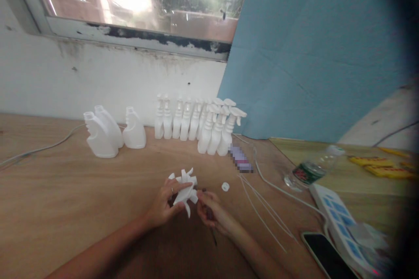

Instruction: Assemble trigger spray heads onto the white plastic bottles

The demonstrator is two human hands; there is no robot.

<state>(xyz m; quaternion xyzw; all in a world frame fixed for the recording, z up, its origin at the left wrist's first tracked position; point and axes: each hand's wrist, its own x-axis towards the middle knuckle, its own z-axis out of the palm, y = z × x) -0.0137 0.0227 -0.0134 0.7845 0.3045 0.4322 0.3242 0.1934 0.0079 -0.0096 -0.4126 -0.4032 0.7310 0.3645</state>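
Observation:
In the head view, my left hand point(163, 202) is closed on a white trigger spray head point(185, 193), thumb below and fingers above. More white trigger pieces point(187, 176) lie just beyond it, partly behind my fingers. My right hand point(214, 214) is curled around a thin dark tool point(214, 238), whose end sticks out below the palm; its kind is unclear. The right fingertips are at the spray head's right end, touching or nearly so. A small white ring cap point(225, 187) lies right of my hands. Thin white tubes point(262, 209) stretch across the tabletop beyond my right wrist.
Open white bottles point(135, 133) stand back left. Several bottles with spray heads point(216, 133) stand in rows by the wall. Right are a purple item point(240, 158), partly pixelated, a clear drink bottle point(310, 171), a power strip point(340, 222), a cable point(278, 189) and a phone point(327, 255).

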